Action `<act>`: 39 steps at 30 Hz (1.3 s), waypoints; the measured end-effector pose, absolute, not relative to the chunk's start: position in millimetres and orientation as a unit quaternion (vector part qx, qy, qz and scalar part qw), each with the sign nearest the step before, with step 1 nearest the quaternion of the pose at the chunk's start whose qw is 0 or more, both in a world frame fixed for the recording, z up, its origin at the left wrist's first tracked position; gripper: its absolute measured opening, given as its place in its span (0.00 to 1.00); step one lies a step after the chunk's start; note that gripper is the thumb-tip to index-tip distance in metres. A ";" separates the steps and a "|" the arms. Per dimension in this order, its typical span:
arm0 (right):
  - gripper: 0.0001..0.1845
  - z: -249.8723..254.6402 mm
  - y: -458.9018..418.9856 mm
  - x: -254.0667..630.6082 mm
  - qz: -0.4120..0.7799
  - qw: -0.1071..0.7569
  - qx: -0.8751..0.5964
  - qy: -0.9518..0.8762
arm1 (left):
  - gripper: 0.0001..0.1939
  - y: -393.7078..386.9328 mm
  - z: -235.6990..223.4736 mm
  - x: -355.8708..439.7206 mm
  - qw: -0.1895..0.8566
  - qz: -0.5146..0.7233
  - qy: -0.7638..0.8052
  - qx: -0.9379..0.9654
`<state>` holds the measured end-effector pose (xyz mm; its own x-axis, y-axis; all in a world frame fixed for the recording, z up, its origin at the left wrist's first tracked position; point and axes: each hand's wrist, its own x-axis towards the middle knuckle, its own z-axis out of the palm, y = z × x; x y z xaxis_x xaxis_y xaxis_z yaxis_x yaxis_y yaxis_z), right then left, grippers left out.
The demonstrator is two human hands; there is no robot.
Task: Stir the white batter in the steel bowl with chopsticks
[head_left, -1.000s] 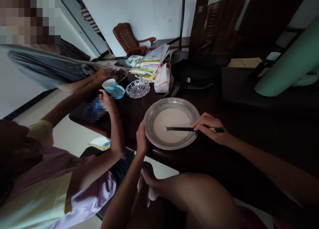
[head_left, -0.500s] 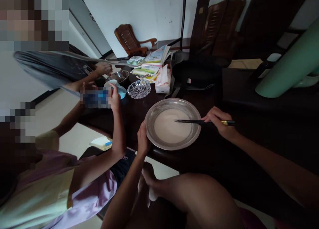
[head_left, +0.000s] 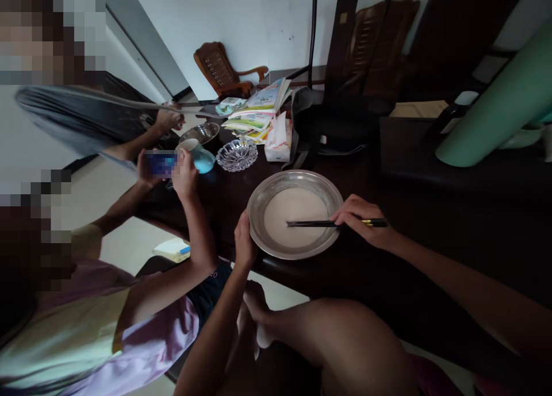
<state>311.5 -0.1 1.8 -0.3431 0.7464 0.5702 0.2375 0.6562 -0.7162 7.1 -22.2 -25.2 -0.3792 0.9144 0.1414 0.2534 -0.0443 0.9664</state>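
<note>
A wide metal bowl (head_left: 255, 233) stands on the dark table, holding a pale, milky liquid (head_left: 293, 203). My left hand (head_left: 244, 242) grips the bowl's left rim, its fingers partly hidden behind the side. Closed around a pair of black chopsticks (head_left: 313, 224) with gold bands is my right hand (head_left: 364, 220), over the bowl's right rim. The chopstick tips dip into the liquid near its middle.
Beyond the bowl are a glass dish (head_left: 237, 155), a tissue pack (head_left: 278, 140), booklets (head_left: 254, 114), a blue cup (head_left: 203, 161), another metal bowl (head_left: 200, 134) and a black bag (head_left: 336, 126). A green cylinder (head_left: 470, 143) stands right. Two people are at left, one holding a phone (head_left: 163, 162).
My right hand has moved left and slightly down, taking the chopstick tips toward the near middle of the liquid. My left hand stays on the rim. The neighbour's phone is lower and more level.
</note>
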 end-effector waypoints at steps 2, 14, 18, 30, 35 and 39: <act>0.13 2.3 1.2 311.7 0.248 0.472 -0.335 -0.777 | 0.28 -21.9 -25.2 6.9 0.304 0.553 0.620 0.467; 0.14 2.4 3.0 314.0 0.226 0.492 -0.344 -0.767 | 0.26 -22.1 -26.8 7.0 0.301 0.553 0.618 0.472; 0.24 4.1 1.1 316.4 0.266 0.540 -0.351 -0.717 | 0.26 -21.3 -27.5 7.1 0.300 0.548 0.622 0.473; 0.23 4.8 4.2 319.6 0.286 0.526 -0.298 -0.744 | 0.28 -21.2 -27.5 6.4 0.297 0.545 0.624 0.475; 0.12 4.1 4.4 316.2 0.233 0.486 -0.318 -0.780 | 0.25 -22.2 -23.7 7.6 0.297 0.545 0.621 0.479; 0.23 4.7 3.3 319.6 0.280 0.553 -0.317 -0.717 | 0.26 -22.3 -23.6 8.5 0.303 0.544 0.616 0.483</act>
<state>319.6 3.3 4.7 -0.1861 0.7649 0.6166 0.1457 0.6421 -0.7526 8.5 -22.3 -23.6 -0.3500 0.9241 0.1533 0.2657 -0.0590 0.9622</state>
